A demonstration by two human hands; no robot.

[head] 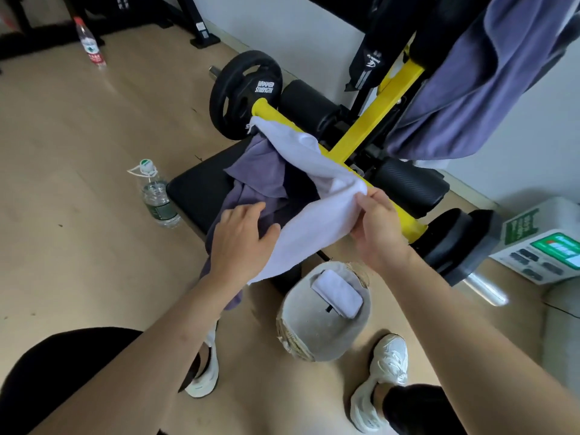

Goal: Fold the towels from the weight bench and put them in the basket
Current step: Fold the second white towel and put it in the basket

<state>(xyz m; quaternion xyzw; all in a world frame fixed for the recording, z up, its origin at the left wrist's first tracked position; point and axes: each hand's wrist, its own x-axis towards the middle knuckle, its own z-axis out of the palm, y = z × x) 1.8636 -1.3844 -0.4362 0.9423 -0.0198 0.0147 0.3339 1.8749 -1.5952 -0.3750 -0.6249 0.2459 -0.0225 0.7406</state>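
Basket [301, 337] is on the floor just below your hands, between your feet, with one folded towel [337, 295] already in it. So you're mid-task. Step in hand: picking up the white towel [314, 199], not folded yet.

Your right hand [378, 229] pinches its near upper edge, thumb and fingers curled on the cloth. Your left hand [241, 237] is spread, thumb at the towel's lower edge and fingers lying over the purple towel [254, 180] beyond it. It's not curled round anything I can see.

The white towel's far end is draped on the yellow bar [364, 133], beyond your right hand.

Next move, my read: get a corner in the left hand, then lift the towel clear of the bar before folding.

The purple one lies on the bench pad [194, 189]. Another, the hanging towel [470, 89], is farther off, above your right hand.
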